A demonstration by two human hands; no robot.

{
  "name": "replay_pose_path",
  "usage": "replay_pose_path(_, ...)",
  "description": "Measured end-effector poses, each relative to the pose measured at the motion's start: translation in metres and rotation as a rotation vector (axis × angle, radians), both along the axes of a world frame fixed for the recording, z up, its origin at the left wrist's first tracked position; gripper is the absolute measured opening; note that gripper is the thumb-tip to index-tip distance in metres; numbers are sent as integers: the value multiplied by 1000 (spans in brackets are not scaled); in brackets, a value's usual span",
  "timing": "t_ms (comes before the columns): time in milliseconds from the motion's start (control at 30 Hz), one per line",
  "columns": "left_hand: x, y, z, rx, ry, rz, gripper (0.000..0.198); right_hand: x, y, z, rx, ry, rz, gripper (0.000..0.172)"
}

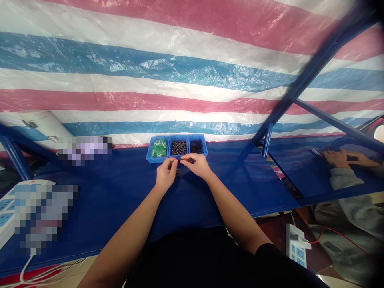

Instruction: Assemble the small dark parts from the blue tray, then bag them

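My left hand (167, 173) and my right hand (196, 165) almost meet over the blue table, fingertips pinched close together. Whatever small piece they hold between them is too tiny to name. A few small dark pieces (177, 173) show beside my left hand. Just beyond my hands stand three joined blue bins. The left bin (152, 160) holds green pieces in clear plastic (159, 147). Small dark and brassy parts (179, 147) fill the middle one. Black small parts (196, 146) lie in the right bin, partly hidden behind my right hand.
A white power strip (9, 212) and a blurred-out object (51, 218) lie at the left. Blue metal posts (282, 108) frame the table. At the right, another person's hands (339, 159) rest on a neighbouring table. A second power strip (296, 246) sits lower right.
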State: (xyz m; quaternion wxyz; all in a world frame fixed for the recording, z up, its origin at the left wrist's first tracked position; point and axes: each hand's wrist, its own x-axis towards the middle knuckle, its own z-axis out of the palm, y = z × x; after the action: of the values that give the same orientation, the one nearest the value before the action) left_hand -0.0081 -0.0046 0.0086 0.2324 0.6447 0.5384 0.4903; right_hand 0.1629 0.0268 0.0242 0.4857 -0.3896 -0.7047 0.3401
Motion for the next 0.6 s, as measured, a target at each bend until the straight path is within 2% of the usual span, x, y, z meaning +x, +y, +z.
replay_pose_path(333, 1, -1, 3, 5, -32, -26, 29, 1, 0, 0, 37, 8, -25, 20)
replay_pose_path(600, 0, 0, -1, 2, -3, -5, 27, 0, -1, 1, 13, -12, -7, 21)
